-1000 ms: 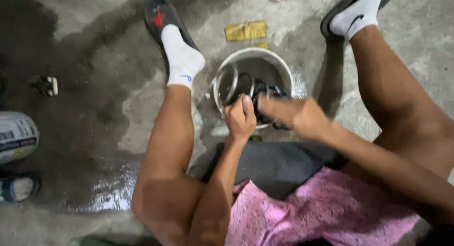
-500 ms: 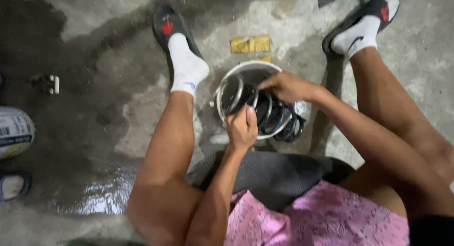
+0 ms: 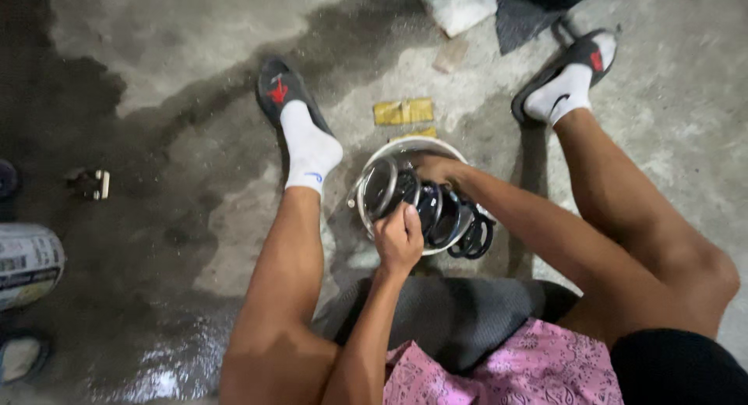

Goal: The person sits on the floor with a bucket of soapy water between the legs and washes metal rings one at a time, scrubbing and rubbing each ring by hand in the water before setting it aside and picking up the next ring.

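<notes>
A white round basin [image 3: 405,146] stands on the wet concrete floor between my feet. Several dark ring-shaped metal parts [image 3: 440,214] stand on edge in it, and one shiny ring [image 3: 376,188] leans at its left side. My left hand [image 3: 400,237] is closed in a fist on the near edge of the rings. My right hand [image 3: 436,169] reaches into the far side of the basin and grips the rings there. Both feet wear white socks and black sandals.
Yellow scraps [image 3: 403,110] lie just beyond the basin. A small metal piece [image 3: 93,183] sits on the dark wet floor at left, and a printed round container [image 3: 27,261] at the left edge. A grey cloth [image 3: 460,315] lies under my knees.
The camera has pulled closer. My right hand moved from the near right of the basin over to its far side. The left hand stayed on the rings.
</notes>
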### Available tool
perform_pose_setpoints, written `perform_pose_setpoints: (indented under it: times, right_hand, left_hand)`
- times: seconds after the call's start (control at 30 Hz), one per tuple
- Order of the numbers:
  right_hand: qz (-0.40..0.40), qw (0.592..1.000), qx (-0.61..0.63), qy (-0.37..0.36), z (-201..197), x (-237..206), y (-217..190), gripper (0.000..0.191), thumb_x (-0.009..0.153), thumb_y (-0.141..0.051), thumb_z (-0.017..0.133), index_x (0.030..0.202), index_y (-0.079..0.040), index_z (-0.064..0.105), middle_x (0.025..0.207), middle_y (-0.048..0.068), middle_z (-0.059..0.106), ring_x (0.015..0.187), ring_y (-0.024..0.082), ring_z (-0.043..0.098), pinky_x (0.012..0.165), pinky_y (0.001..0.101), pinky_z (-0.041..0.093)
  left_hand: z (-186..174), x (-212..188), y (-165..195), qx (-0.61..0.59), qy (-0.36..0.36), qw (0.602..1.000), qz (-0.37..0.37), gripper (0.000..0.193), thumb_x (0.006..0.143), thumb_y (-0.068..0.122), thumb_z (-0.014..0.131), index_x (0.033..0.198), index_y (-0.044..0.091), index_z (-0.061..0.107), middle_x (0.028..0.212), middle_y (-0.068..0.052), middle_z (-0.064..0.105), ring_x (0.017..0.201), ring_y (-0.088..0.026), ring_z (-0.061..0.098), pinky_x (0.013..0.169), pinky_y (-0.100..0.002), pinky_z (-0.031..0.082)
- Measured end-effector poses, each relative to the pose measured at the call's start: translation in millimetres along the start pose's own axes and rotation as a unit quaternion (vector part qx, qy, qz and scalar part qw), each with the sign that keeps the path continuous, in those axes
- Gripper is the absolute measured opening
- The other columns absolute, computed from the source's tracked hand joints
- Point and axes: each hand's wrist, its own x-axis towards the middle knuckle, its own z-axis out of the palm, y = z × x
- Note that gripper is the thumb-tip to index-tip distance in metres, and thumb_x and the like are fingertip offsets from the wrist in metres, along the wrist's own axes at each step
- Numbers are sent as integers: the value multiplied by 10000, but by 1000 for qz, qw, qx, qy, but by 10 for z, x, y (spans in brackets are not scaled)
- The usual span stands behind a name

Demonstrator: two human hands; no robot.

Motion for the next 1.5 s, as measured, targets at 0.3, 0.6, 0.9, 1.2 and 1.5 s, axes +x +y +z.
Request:
perform_pose_setpoints:
  times: [0.3, 0.6, 0.9, 1.2, 1.5]
  right_hand:
    - [-172, 960, 203, 87, -276, -948, -15, 225, 1095, -185, 499, 1154, -42, 661, 1121, 92, 660, 1065, 175, 639, 933, 307, 569]
    - [-353, 841, -289, 290, 515, -1676, -8, 216, 856, -56, 696, 1048, 18, 632, 1315, 195, 648, 1325, 430, 602, 1080, 481, 511]
    - [-359, 855, -209, 310, 503, -1535, 440, 537, 777, 53, 653, 1313, 37, 631, 1438, 207, 589, 1392, 431, 531, 1129, 486, 488]
    - [-393, 844, -157, 330, 460, -1446, 560, 626, 751, -31, 579, 1375, 2, 597, 1460, 221, 553, 1385, 433, 524, 1158, 538, 437]
    - [-403, 820, -179, 366, 419, -1364, 608, 613, 740, 92, 566, 1339, -17, 643, 1397, 212, 629, 1339, 394, 600, 1145, 509, 482]
  left_hand:
    - [-12, -15, 10, 5, -9, 999, -36, 310, 1030, 204, 546, 756, 61, 548, 591, -188, 546, 564, -429, 601, 525, -507, 418]
    - [-10, -18, 25, -17, 8, 999, -29, 298, 1043, 199, 522, 786, 56, 569, 628, -197, 564, 593, -434, 610, 541, -506, 433]
    - [-23, -34, 42, -11, -12, 999, -38, 308, 1046, 208, 527, 781, 54, 561, 595, -191, 543, 560, -413, 613, 526, -503, 419]
    - [-33, -36, 47, -16, -4, 999, -28, 290, 1047, 190, 539, 794, 53, 574, 618, -198, 539, 573, -421, 595, 534, -487, 419]
    - [-3, -47, 5, 8, 3, 1000, -8, 322, 1055, 204, 522, 769, 56, 536, 629, -208, 514, 583, -441, 569, 542, -492, 407]
